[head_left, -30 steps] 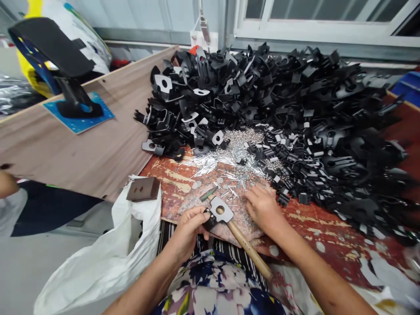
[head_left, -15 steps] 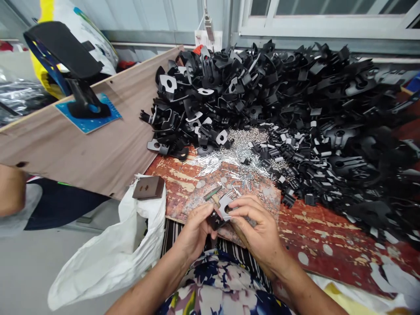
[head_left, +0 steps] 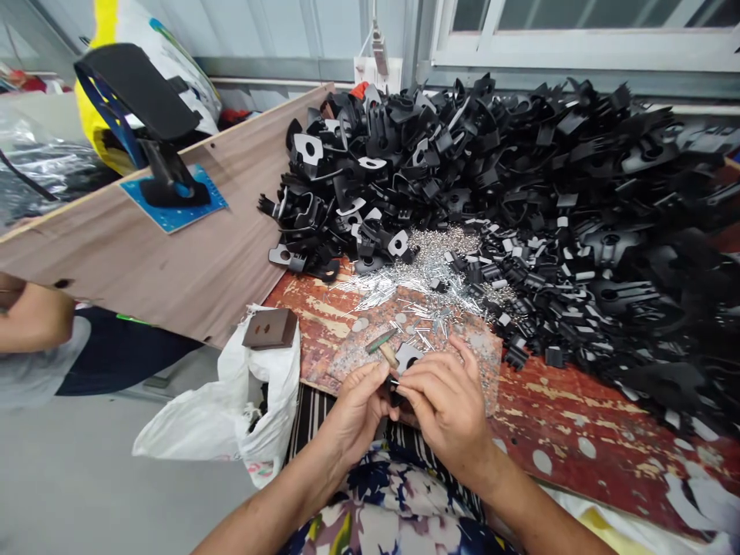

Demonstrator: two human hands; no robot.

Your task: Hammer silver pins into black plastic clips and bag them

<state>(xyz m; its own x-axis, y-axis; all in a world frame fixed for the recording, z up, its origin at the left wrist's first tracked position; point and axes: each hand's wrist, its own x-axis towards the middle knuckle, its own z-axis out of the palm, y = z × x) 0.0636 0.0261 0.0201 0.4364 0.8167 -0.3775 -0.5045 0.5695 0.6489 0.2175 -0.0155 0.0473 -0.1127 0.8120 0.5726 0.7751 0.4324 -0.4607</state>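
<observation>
Black bracket (head_left: 406,358) in tight grip between left hand (head_left: 359,407), right hand (head_left: 449,408)

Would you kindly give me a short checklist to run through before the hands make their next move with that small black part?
1. Grip on the small black part, pinched between left hand and right hand: ok.
2. Anything fitted into the part: cannot tell, the fingers hide it.
3. Loose silver pins near the hands on the table: ok.
4. Hammer close by, just beyond the fingertips: ok.
5. White bag open at the table's edge: ok.
</observation>
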